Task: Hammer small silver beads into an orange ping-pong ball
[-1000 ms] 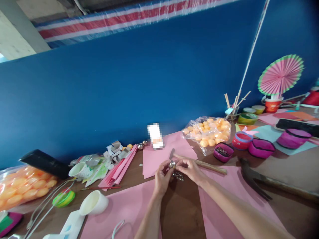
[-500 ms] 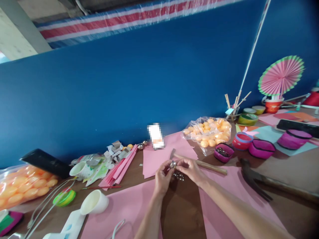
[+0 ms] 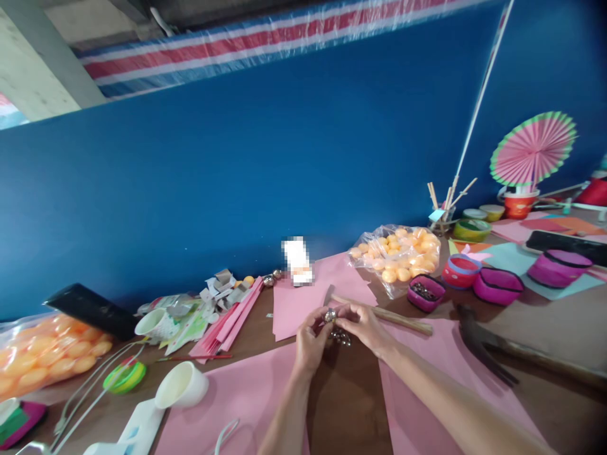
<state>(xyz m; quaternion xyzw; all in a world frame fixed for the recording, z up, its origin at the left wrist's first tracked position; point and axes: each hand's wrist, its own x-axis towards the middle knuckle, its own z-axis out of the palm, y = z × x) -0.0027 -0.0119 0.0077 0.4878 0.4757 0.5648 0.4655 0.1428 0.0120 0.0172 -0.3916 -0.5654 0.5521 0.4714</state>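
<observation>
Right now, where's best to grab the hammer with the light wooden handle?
I'd take the hammer by its handle's right end, coming from the right: that end extends beyond the right hand, whereas the head lies close to both hands.

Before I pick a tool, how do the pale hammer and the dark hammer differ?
The pale hammer has a small head; the dark hammer has a larger one with a long curved claw. The pale hammer lies just beyond the right hand; the dark hammer lies farther right. Both handles extend rightward.
</observation>
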